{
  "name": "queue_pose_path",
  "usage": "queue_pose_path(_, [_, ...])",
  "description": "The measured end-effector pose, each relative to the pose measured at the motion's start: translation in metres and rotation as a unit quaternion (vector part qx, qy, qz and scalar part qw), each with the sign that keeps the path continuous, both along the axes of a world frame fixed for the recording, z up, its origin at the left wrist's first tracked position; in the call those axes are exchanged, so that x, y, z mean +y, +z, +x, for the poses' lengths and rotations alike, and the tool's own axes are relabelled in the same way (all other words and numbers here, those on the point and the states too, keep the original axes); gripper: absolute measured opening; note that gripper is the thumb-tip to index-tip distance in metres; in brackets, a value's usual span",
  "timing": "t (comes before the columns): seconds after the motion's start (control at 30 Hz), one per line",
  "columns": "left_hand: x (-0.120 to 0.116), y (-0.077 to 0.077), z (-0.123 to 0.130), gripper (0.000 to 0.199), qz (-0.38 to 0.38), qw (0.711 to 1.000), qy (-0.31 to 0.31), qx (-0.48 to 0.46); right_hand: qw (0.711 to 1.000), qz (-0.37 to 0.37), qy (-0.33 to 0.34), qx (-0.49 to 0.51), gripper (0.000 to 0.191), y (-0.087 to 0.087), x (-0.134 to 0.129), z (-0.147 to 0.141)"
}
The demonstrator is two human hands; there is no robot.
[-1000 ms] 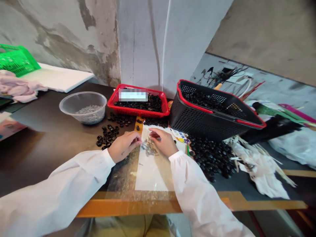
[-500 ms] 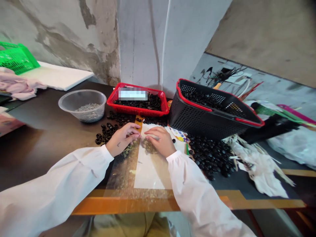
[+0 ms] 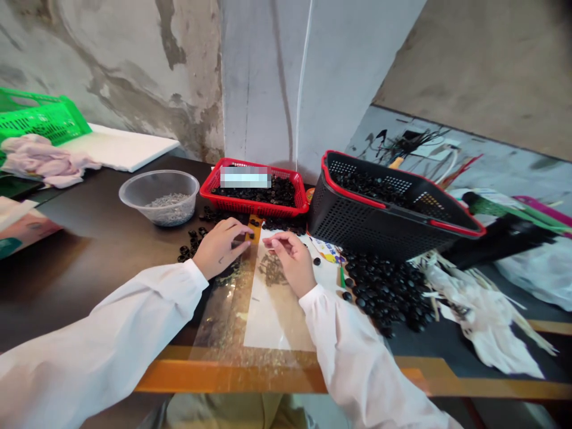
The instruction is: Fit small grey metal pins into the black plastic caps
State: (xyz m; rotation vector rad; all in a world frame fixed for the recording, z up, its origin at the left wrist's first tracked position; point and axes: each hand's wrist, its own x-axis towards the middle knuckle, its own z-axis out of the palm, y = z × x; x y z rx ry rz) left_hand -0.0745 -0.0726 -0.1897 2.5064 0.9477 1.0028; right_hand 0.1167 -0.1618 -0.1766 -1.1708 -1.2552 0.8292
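My left hand [image 3: 223, 247] is over the work sheet, thumb and forefinger bent around a small black round part [image 3: 251, 236] at their tips. Just right of it, my right hand [image 3: 291, 257] has its fingers pinched together; whatever sits in the pinch is too small to make out. Under the right hand, a little heap of thin metal pins [image 3: 270, 271] lies on white paper [image 3: 268, 325] beneath a clear sheet. Black ring-like parts [image 3: 190, 247] lie beside my left hand. Several glossy black caps [image 3: 388, 292] are piled to the right of my right forearm.
A clear plastic bowl [image 3: 129, 193] with metal pins stands at left. Behind the hands is a red basket [image 3: 268, 207] of black parts. A taller dark basket [image 3: 353, 223] with red handles stands right. White rags [image 3: 487, 328] lie at right; orange tape [image 3: 223, 376] lines the table edge.
My hands have moved apart from their near-touching position. The left now shows a black part at its fingertips; the right has turned into a tighter pinch. The view has shifted slightly.
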Motion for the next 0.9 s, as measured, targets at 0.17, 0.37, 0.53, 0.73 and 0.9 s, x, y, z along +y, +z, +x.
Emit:
queue_pose_path(0.17, [0.016,-0.006,0.004,0.029,0.098,0.987,0.050,0.116,0.999,-0.017,-0.033,-0.003,0.019,-0.001,0.004,0.004])
queue_pose_path(0.37, [0.024,-0.011,0.006,0.020,0.113,0.983,0.036,0.141,0.998,-0.048,-0.044,0.012,0.035,-0.001,0.005,0.006])
queue_pose_path(0.53, [0.024,-0.006,0.002,0.022,0.087,0.990,0.032,0.104,0.996,-0.068,-0.040,0.044,0.017,-0.002,0.005,0.005])
queue_pose_path(0.73, [0.009,0.002,-0.001,0.027,0.083,0.995,0.030,0.054,0.996,-0.081,-0.005,0.041,0.020,-0.004,0.004,0.007])
queue_pose_path(0.9, [0.000,0.004,0.001,0.025,0.052,0.997,-0.038,0.033,0.998,-0.055,0.007,-0.002,0.013,-0.004,0.002,0.006])
